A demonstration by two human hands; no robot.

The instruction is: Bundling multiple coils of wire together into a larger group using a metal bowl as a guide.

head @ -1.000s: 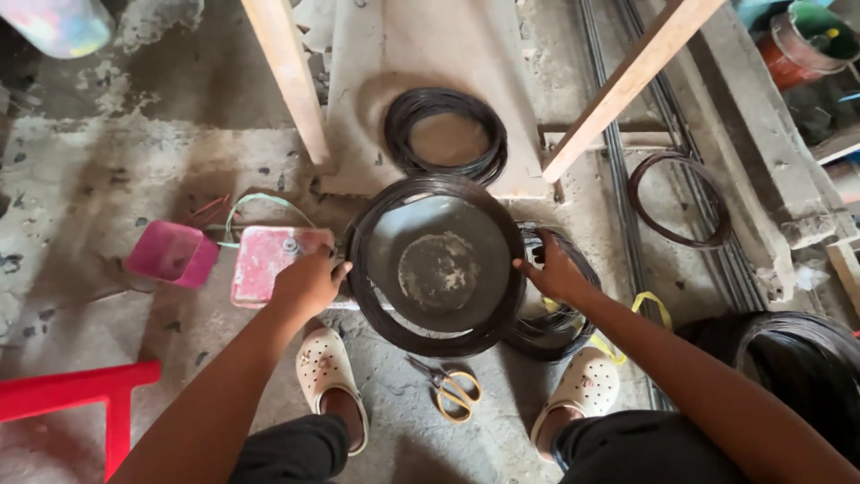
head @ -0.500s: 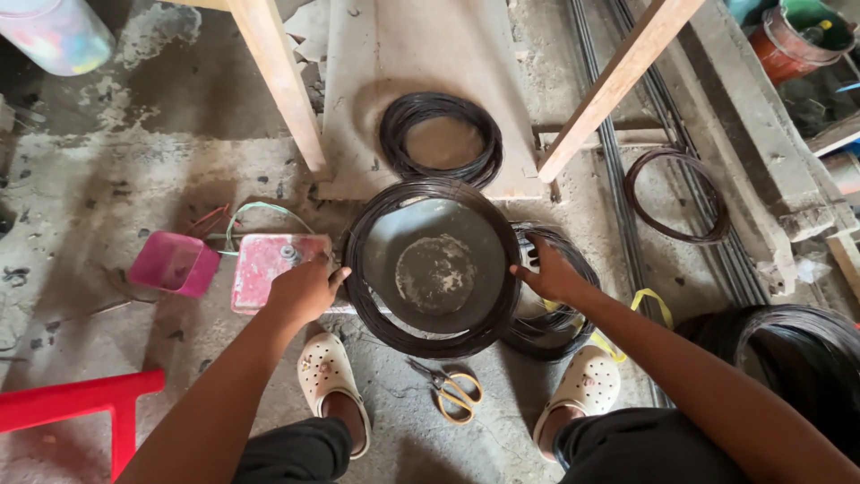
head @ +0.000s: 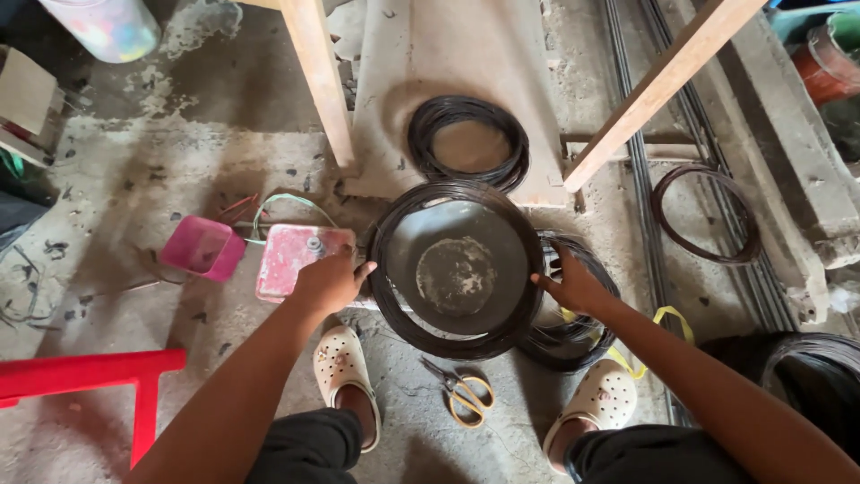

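A round dark metal pan (head: 457, 269) sits on the floor between my feet, with a coil of black wire (head: 394, 309) wrapped around its rim. My left hand (head: 327, 282) grips the coil at the pan's left edge. My right hand (head: 569, 285) holds the coil at the right edge. Another wire coil (head: 582, 336) lies under my right hand. Scissors with yellow handles (head: 464, 394) lie on the floor just below the pan.
A further wire coil (head: 468, 143) lies on a grey slab beyond the pan, another coil (head: 706, 215) at the right. Two wooden legs (head: 318, 81) (head: 654, 90) slant down. A pink lid (head: 296, 260), pink box (head: 202, 248) and red stool (head: 81, 381) are left.
The view has shifted slightly. Both hands remain on the wire coil around the pan, with the right hand moved a little along the rim.
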